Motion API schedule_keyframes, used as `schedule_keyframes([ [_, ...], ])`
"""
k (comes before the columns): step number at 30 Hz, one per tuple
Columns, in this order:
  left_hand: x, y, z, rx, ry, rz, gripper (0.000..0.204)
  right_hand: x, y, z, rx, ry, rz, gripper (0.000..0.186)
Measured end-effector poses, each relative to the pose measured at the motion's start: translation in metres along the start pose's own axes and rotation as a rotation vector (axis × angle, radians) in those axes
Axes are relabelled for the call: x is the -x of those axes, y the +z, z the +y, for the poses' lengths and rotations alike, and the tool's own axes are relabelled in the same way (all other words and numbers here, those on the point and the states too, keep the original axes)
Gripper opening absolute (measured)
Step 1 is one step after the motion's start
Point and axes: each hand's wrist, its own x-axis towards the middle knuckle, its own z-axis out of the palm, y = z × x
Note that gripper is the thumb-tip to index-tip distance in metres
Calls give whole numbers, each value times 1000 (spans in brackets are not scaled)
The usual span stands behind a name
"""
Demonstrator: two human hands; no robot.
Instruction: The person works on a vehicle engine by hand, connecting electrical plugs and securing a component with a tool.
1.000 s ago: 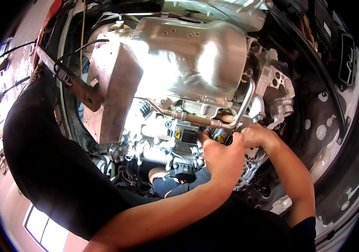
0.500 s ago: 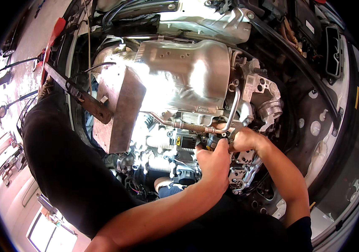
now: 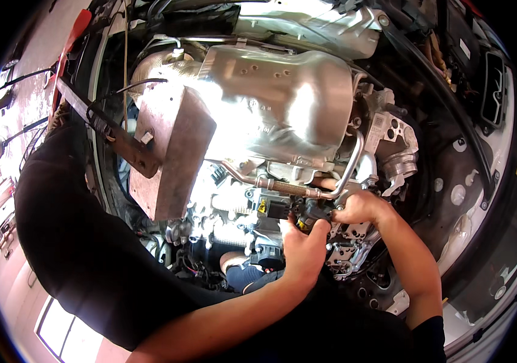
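My left hand (image 3: 304,251) reaches in over the engine, its thumb and fingers closed round a small black plastic part (image 3: 315,211) with a yellow mark. Right beside it is my right hand (image 3: 361,207), its fingers curled in under a thin metal pipe (image 3: 298,190). One of those fingers shows behind the pipe; whatever the right fingertips grip is hidden. Left of my left thumb sits a black block with a yellow label (image 3: 273,208). Above both hands lies a large silver heat shield (image 3: 270,109).
A metal block on a bar (image 3: 177,157) stands left of the shield. A black-clothed limb (image 3: 77,230) crosses the left side. Some skin and dark blue cloth (image 3: 243,275) show low in the engine bay. A black strut (image 3: 440,91) runs along the right.
The view has shifted slightly, so the engine's right side sits farther right. The black part between my hands shows more fully now. Both hands remain close together under the pipe.
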Motion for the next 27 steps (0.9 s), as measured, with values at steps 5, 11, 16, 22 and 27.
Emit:
schedule_keyframes([
  [5,7,10,11,28,-41,-50,41,1,-3,-3,45,20,-10,64],
  [11,4,12,8,-165,39,-2,43,7,2,-14,-8,-6,114,63],
  [16,3,13,9,-182,74,-23,45,18,3,-26,-288,80,229,63],
  [22,2,14,9,-131,65,5,48,19,12,-48,-965,108,389,43],
  [27,8,28,28,55,-122,17,49,0,43,-46,-869,144,752,23],
])
